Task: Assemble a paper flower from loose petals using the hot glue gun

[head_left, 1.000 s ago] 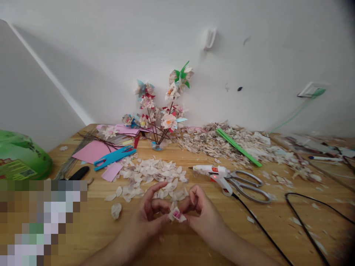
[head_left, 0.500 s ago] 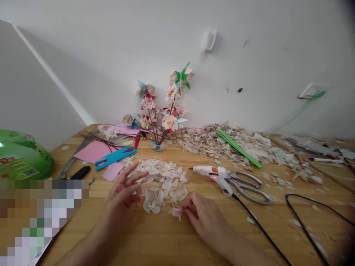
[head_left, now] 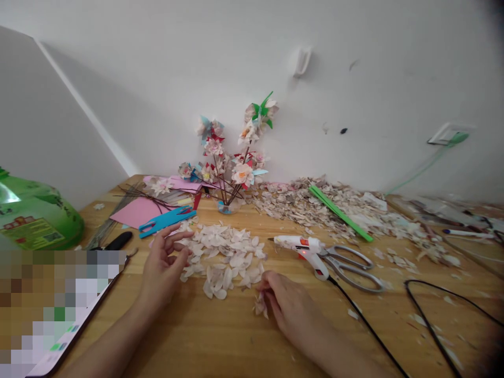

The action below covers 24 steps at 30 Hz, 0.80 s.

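My left hand rests on the wooden table with fingers spread, its tips at the left edge of a heap of pale paper petals. It holds nothing. My right hand lies lower right of the heap, fingers pinched on a small folded paper flower piece that touches the table. A white hot glue gun with a red light lies just right of the petals.
Steel scissors lie beside the glue gun, black cables trail right. A paper flower bouquet stands at the wall. Paper scraps, green sticks, pink paper, a blue tool and a green bottle surround the work spot.
The hands, first together on the flower piece, have parted. My left hand let go and moved left to the petals' edge; my right hand lowered the piece to the table.
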Each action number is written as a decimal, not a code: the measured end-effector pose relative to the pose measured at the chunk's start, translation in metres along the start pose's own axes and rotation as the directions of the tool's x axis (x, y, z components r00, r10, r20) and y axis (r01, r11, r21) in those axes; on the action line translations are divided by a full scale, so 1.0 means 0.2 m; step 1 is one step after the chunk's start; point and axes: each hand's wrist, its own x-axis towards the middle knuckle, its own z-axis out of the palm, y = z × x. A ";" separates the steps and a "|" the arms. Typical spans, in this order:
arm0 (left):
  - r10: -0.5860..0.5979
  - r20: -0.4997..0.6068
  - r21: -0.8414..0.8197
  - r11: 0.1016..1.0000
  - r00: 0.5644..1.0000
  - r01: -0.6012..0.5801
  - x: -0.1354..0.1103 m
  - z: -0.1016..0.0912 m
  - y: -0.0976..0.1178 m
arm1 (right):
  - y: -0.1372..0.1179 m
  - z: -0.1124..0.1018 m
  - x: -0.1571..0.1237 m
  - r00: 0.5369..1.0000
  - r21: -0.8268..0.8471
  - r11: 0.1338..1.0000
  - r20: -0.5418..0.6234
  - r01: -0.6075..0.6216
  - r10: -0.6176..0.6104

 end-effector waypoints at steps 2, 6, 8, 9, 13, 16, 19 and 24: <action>-0.001 0.016 0.014 1.000 1.000 0.001 0.01 0.00 -0.02 | 0.00 -0.01 0.00 1.000 0.019 1.000 0.006 -0.004 0.004; 0.038 0.019 0.123 0.992 0.999 -0.040 0.01 -0.01 -0.03 | 0.01 -0.04 0.01 0.998 0.099 0.994 0.051 -0.052 0.047; 0.089 0.011 0.235 0.968 0.996 -0.089 0.00 -0.01 -0.02 | 0.01 -0.06 0.01 0.995 0.159 0.984 0.067 -0.078 0.068; 0.112 0.022 0.280 0.953 0.994 -0.113 -0.01 -0.01 -0.02 | 0.01 -0.07 0.02 0.994 0.196 0.977 0.071 -0.090 0.077; 0.095 0.141 0.335 0.932 0.985 -0.138 -0.04 0.00 -0.02 | 0.01 -0.11 0.02 0.992 0.301 0.946 0.074 -0.119 0.101; 0.196 0.200 0.397 0.880 0.960 -0.262 -0.04 0.00 -0.04 | 0.02 -0.12 0.02 0.993 0.309 0.944 0.077 -0.113 0.093; 0.405 0.204 0.526 0.723 0.892 -0.448 -0.03 -0.02 -0.07 | 0.03 -0.14 0.02 0.995 0.272 0.958 0.050 -0.091 0.080; 0.454 0.331 0.495 0.662 0.827 -0.562 -0.04 -0.04 -0.07 | 0.05 -0.18 0.05 0.984 0.156 0.973 -0.027 -0.169 0.175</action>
